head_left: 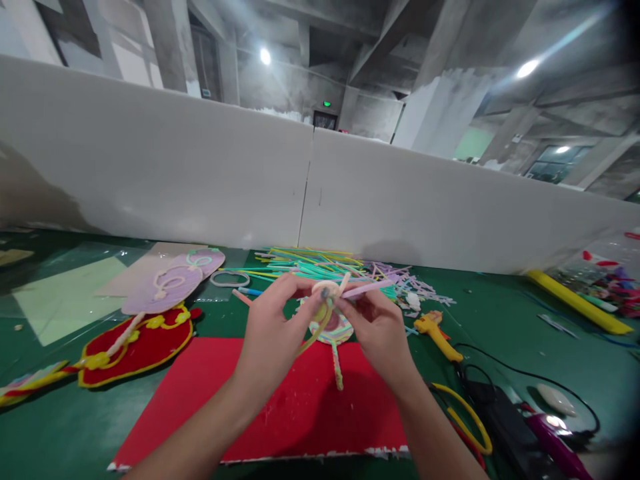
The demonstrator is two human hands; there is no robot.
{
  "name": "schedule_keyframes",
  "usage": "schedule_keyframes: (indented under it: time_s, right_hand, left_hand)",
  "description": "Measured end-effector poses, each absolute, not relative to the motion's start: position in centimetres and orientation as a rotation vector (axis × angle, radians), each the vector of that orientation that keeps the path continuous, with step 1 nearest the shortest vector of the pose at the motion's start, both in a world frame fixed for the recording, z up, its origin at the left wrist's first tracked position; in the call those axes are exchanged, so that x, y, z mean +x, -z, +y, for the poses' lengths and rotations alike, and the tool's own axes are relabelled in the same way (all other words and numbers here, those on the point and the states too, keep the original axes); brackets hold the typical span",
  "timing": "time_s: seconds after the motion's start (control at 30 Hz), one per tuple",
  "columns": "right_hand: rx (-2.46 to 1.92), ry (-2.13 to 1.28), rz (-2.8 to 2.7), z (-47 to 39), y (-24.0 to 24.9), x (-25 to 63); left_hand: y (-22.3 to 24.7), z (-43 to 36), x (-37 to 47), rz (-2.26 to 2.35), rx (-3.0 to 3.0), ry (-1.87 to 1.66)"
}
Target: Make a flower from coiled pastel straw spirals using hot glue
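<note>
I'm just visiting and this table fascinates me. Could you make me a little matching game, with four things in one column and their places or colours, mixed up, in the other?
1. Board
2. Glue gun
3. Heap of thin strips
4. Single pale purple strip

A. Spread near the foot of the white partition
B. At the fingertips of the right hand
C. Flat and red, below the hands
D. Orange-yellow, lying to the right of the right hand

Pairs: 1-C, 2-D, 3-A, 4-B
</note>
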State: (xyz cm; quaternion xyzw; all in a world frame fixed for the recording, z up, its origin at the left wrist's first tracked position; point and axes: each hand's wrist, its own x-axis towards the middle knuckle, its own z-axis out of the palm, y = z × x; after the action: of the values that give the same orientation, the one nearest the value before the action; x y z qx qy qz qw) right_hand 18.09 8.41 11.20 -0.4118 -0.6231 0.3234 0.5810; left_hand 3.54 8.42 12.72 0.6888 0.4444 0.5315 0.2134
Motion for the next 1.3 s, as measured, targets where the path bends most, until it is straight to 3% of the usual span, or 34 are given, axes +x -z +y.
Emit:
schedule_keyframes:
  time_s: [0.3,0.93,1.3]
  right_hand:
    - [-0.936,-0.699,-1.431,8.1,-11.5,17.8]
    - [-0.849,-1.092,-1.076,8.5,-11.1,17.7]
    - [-0.886,-0.999,-1.168,8.4,-11.3,17.6]
  left_hand:
    - [-12.1,9.2,3.4,1.169,1.922,-1.382]
    - [-12.4,9.7,3.4,1.036,2.062,-1.399]
    - [-11.9,9.2,3.4,1.134,2.261,-1.548]
